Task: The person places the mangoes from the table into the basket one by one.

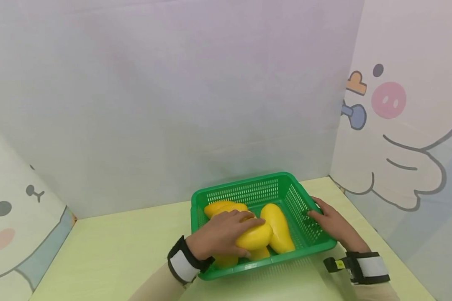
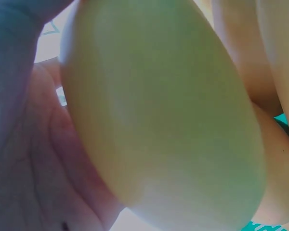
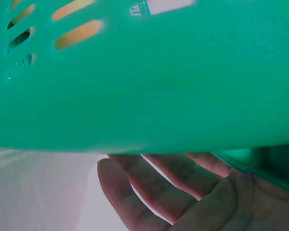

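A green plastic basket (image 1: 271, 260) with slotted walls holds several yellow mangoes. My left hand (image 1: 220, 234) grips one mango (image 1: 256, 238) over the basket's left half, fingers over its top and thumb at the near side. That mango (image 2: 159, 115) fills most of the left wrist view. Another mango (image 1: 278, 230) lies just right of it, and more are partly covered by the hand at the left. At the basket's right side, my right hand (image 1: 333, 223) holds the rim, thumb on the inside. From the right wrist, its fingers (image 3: 149, 187) show under the green wall (image 3: 149, 101).
The basket stands on a pale yellow-green table (image 1: 128, 242), close to a plain light back wall (image 1: 181, 104). Side panels with cartoon animals, a right one (image 1: 414, 138) and a left one (image 1: 7, 234), flank the table. Both wrists wear black-and-white straps.
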